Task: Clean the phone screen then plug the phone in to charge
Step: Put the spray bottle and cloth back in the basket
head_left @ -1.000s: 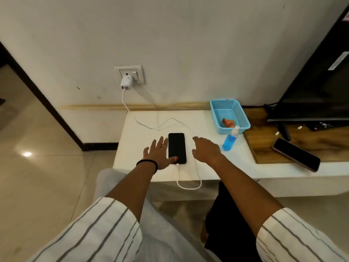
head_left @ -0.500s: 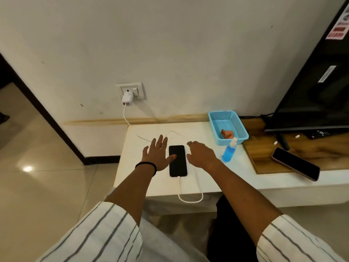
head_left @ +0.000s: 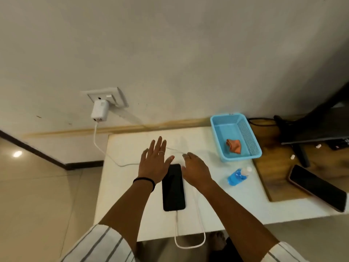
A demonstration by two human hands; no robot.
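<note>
A black phone [head_left: 173, 188] lies face up on the white table [head_left: 130, 195], its screen dark. A white cable [head_left: 189, 241] is plugged into its near end, loops off the table edge and runs back to the white charger [head_left: 99, 111] in the wall socket [head_left: 111, 95]. My left hand [head_left: 154, 161] hovers flat with fingers spread, just left of the phone's far end. My right hand [head_left: 195, 169] is just right of it, fingers loosely curled, holding nothing.
A blue basket [head_left: 219, 137] with an orange cloth [head_left: 234, 145] stands at the back right. A blue spray bottle [head_left: 237, 176] lies near it. A second phone [head_left: 317, 187] rests on a wooden board [head_left: 268, 174]. A TV stand [head_left: 300, 154] is at far right.
The head camera has moved closer and higher over the table. Both hands have lifted off the phone's sides and shifted toward its far end. The phone stays put.
</note>
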